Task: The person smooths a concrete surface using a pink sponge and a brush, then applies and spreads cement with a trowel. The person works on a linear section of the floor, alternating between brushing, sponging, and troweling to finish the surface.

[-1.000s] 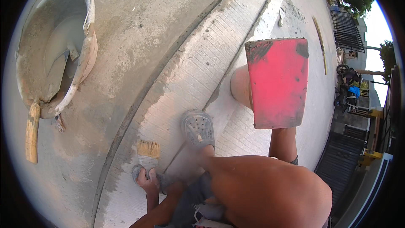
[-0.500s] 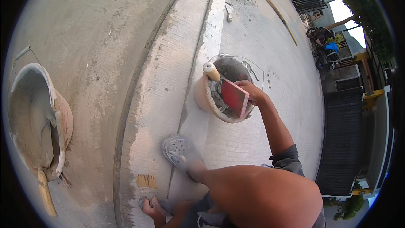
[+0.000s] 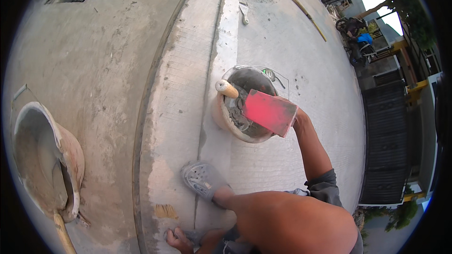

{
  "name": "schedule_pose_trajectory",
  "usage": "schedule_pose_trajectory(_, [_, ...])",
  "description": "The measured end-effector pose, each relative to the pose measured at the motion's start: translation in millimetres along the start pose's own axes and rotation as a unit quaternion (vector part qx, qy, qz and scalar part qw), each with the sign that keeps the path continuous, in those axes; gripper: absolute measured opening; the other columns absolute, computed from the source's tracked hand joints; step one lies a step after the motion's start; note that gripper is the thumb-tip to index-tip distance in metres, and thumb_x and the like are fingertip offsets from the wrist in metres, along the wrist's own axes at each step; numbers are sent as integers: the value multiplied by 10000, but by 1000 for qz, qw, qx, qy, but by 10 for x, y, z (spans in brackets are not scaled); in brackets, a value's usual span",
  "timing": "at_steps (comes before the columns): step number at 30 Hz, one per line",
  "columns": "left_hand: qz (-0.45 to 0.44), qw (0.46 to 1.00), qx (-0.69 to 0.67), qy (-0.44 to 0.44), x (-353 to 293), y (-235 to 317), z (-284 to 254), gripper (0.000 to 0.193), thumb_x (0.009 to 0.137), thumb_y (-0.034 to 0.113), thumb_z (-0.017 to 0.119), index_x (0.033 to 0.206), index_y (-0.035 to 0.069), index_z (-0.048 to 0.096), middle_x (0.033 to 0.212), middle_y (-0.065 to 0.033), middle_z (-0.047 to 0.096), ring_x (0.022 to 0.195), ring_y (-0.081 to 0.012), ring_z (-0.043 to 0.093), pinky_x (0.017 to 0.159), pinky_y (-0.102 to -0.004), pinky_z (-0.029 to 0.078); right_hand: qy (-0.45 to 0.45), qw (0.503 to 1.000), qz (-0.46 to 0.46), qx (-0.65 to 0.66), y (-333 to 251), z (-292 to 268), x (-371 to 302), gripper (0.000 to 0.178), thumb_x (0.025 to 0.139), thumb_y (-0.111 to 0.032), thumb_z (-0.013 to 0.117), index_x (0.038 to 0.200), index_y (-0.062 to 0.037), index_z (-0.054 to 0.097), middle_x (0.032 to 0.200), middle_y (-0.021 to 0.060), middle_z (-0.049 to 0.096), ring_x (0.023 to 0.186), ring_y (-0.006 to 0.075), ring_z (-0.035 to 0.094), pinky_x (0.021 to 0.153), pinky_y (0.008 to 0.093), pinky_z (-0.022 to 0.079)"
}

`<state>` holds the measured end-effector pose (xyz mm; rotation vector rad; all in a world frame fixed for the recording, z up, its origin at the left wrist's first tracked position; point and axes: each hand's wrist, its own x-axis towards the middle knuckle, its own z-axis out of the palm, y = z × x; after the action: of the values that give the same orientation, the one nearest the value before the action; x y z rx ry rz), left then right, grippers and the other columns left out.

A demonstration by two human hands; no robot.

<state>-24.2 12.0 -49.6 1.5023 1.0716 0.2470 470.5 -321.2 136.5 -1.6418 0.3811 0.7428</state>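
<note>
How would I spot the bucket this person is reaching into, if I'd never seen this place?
Find the long pale concrete strip running up the middle of the slab. The mortar bucket stands beside it, just ahead of the grey shoe. Unlike the other bucket at far left, it has a red float held over it by the right hand.

Soft, even daylight, prob. overcast or low sun; no hard shadows on the concrete (image 3: 108,66), only faint shade under the bucket (image 3: 245,103). Sky at top right blows out to white. Red float (image 3: 268,112) looks oversaturated, slightly glowing. Strong fisheye: straight edges bow toward the rim, black vignette in all 4 corners. Centre fairly sharp; knee (image 3: 292,221) up close is soft, bkgd. blurry.
</note>
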Motion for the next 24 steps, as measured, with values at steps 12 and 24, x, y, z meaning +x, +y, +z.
schedule_pose_trajectory(12, [110,986,121,27,159,363,73,295,837,134,744,697,24,509,588,-118,420,523,-265,396,524,-396,372,-192,955,-202,-101,-352,2242,-432,305,1026,-150,641,1271,30,633,1122,81,678,944,130,660,785,290,569])
schedule_pose_trajectory(24, [23,975,42,215,-291,-261,119,370,905,272,743,726,28,531,600,-89,469,519,-162,436,525,-327,368,-151,754,-485,-416,1320,3983,44,454,883,-226,758,1243,-25,567,1036,203,575,761,406,653,609,492,553])
